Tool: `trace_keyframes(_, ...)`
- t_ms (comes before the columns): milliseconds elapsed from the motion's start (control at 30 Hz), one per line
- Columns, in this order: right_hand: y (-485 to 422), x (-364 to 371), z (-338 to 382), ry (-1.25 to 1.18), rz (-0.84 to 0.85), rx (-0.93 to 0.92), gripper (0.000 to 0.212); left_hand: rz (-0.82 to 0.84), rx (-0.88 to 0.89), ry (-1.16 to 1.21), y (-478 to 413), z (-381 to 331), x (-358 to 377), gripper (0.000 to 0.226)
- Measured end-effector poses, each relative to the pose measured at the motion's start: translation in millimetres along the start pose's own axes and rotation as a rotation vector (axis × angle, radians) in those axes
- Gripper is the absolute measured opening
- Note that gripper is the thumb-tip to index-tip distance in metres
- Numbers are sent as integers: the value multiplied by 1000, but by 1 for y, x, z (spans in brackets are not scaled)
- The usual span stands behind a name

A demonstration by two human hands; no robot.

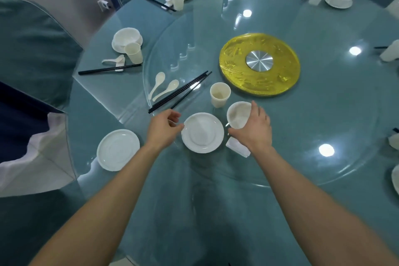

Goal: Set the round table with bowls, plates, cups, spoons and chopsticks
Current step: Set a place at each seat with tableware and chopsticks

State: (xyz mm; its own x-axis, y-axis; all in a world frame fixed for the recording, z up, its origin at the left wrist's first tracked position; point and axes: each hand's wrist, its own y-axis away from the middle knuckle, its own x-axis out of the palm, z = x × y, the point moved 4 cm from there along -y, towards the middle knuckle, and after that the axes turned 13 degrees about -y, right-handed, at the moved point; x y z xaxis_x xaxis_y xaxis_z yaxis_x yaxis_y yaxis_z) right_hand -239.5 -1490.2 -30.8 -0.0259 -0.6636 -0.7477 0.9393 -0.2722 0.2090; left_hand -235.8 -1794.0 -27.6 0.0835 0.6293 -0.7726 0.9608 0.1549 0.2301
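The plate (203,133) lies on the table (216,211). The left hand (164,128) curls at its left rim, grip unclear. The right hand (253,130) grips a bowl (237,115) just right of it. Beyond the plate, cup (219,94), spoons (164,88) and chopsticks (180,92) wait; farther places look set.

All that shows of the person is two arms, uncovered along their whole visible length. The left forearm (108,190) and the right forearm (302,190) are both bare from the lower edge up to the wrist, slim and smooth in outline. They look broad near the bottom and taper toward narrow wrists, and the wide lens stretches them long. The left hand (164,127) is bare, with slender fingers and its back and thumb side on show. The right hand (254,131) is bare too, showing a flat back, faint knuckle lines and a long thumb. The nails on both hands are too small to make out.
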Motion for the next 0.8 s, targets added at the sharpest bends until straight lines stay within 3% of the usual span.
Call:
trace_keyframes(100,-5,-5,-6,-100,-7,42,129,33,38,26,5,-14,5,30)
trace_keyframes(200,-5,-16,-11,-347,34,112,141,66,125,39,11,-34,10,39)
trace_keyframes(300,7,-28,-10,-635,108,194,148,165,229,61,18,-61,22,76)
trace_keyframes(433,32,-29,2,-828,260,189,148,301,321,113,28,-96,40,131)
trace_keyframes(500,41,-23,7,-933,335,188,138,339,354,141,31,-107,45,130)
trace_keyframes(633,50,-14,18,-1143,469,242,126,267,357,148,32,-105,38,99)
trace_keyframes(800,48,-8,31,-1215,552,243,123,236,367,155,33,-97,20,95)
